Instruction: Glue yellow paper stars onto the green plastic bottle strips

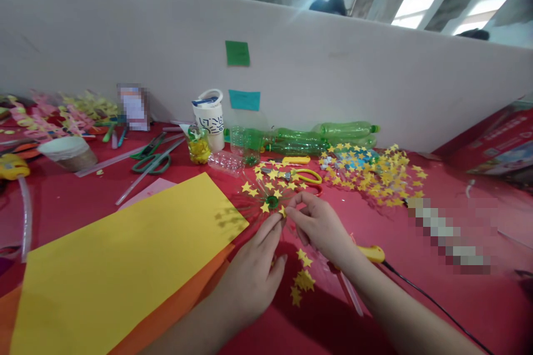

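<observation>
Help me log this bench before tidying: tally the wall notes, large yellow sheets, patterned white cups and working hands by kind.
Green note and blue note on the wall: 2
Large yellow sheet: 1
Patterned white cup: 1
Left hand and right hand: 2
Total: 6

A craft workspace, shown by the scissors (pixel 152 163), yellow paper (pixel 129 258) and plastic bottles (pixel 347 131) on a red table (pixel 266 328).

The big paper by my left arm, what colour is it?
Yellow paper, plain all over; the head view shows it best.
</observation>
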`<state>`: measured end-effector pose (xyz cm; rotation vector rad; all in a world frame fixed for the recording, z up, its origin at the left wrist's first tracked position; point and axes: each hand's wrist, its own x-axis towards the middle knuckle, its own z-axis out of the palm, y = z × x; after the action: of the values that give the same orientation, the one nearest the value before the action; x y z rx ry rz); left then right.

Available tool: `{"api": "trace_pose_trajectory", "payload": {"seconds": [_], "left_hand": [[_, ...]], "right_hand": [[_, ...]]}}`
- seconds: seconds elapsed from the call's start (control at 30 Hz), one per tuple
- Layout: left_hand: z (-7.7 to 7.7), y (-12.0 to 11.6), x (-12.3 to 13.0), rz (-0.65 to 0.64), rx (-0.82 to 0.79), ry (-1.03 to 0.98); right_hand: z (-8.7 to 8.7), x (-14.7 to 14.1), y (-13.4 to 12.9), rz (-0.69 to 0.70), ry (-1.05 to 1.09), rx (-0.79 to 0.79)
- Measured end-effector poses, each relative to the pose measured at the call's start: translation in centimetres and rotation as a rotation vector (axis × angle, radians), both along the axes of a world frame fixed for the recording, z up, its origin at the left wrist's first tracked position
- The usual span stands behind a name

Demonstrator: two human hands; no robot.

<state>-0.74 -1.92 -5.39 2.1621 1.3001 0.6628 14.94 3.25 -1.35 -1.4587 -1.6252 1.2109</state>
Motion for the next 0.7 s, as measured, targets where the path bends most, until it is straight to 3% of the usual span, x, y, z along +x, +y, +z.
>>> {"api": "trace_pose_trajectory", "payload": {"seconds": [0.7], "left_hand": [[0.16,0.21,0.02,0.012,0.023,0.012]], "right_hand": [[0.27,-0.08,0.05,0.013,0.023,-0.012]]}}
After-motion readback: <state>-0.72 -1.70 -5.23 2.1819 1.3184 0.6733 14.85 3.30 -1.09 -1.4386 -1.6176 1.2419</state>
